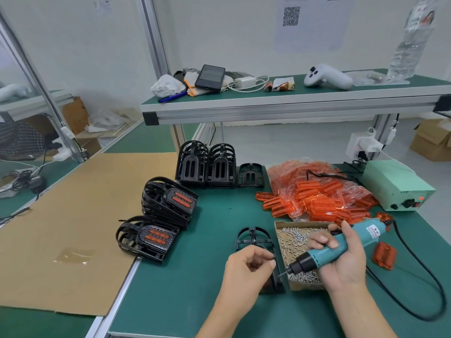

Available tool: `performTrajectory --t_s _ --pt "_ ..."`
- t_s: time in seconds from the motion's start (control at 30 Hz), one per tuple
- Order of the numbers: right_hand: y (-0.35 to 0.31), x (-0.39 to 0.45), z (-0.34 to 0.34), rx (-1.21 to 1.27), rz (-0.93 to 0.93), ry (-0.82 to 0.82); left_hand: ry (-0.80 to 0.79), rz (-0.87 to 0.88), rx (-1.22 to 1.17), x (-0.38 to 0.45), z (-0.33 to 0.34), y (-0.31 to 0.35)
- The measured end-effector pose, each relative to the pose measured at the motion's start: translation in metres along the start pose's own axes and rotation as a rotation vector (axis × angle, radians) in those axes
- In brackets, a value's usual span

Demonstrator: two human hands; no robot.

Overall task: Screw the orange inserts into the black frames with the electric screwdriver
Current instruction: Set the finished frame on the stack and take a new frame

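My right hand (346,262) grips the teal electric screwdriver (341,247), its bit pointing down-left over the near end of a black frame (255,240) lying on the green mat. An orange insert shows dimly in that frame under my left hand (246,269). The left hand hovers over the frame, its curled fingers pinching something small, probably a screw. A cardboard box of screws (296,237) sits just right of the frame. Loose orange inserts (314,201) lie in a heap and a plastic bag behind it. One more insert (384,256) lies right of my hand.
Finished frames with orange inserts (168,203) are stacked at left by a cardboard sheet (73,215). Empty black frames (207,164) stand stacked at the back. The screwdriver's power supply (393,189) sits at right, its black cable (434,289) looping along the table's right side.
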State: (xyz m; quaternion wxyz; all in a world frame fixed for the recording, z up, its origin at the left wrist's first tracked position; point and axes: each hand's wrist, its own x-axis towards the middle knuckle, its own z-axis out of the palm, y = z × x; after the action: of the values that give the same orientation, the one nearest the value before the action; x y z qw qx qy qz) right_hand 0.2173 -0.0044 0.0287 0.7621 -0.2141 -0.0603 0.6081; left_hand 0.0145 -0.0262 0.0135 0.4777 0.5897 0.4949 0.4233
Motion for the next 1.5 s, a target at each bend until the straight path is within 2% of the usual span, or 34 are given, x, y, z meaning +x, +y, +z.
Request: performTrajectory --t_s 0.27,0.7,0.97,1.1,1.2,1.3,1.4,1.5 --pt "0.012 -0.003 0.026 0.024 0.009 -0.083 -0.034 -0.073 -0.088 -0.012 -0.015 0.005" --pt "0.015 -0.004 0.026 0.003 0.004 -0.082 -0.028 -0.026 0.068 -0.012 -0.013 -0.004" --pt "0.021 -0.004 0.035 -0.067 -0.01 -0.145 -0.001 -0.052 0.007 -0.014 -0.012 -0.004" --pt "0.024 -0.004 0.039 -0.117 -0.024 -0.156 0.014 -0.056 0.052 -0.018 -0.015 -0.001" --pt "0.025 -0.004 0.042 -0.142 -0.034 -0.146 -0.015 0.004 0.152 -0.022 -0.02 -0.001" --pt "0.026 -0.004 0.044 -0.21 -0.044 -0.142 -0.011 0.169 0.321 -0.023 -0.025 -0.009" --pt "0.031 -0.007 0.047 -0.347 -0.062 -0.167 0.067 0.356 0.577 -0.02 -0.024 -0.022" --pt "0.039 -0.01 0.052 -0.477 -0.118 -0.201 0.175 0.426 0.735 -0.019 -0.017 -0.031"
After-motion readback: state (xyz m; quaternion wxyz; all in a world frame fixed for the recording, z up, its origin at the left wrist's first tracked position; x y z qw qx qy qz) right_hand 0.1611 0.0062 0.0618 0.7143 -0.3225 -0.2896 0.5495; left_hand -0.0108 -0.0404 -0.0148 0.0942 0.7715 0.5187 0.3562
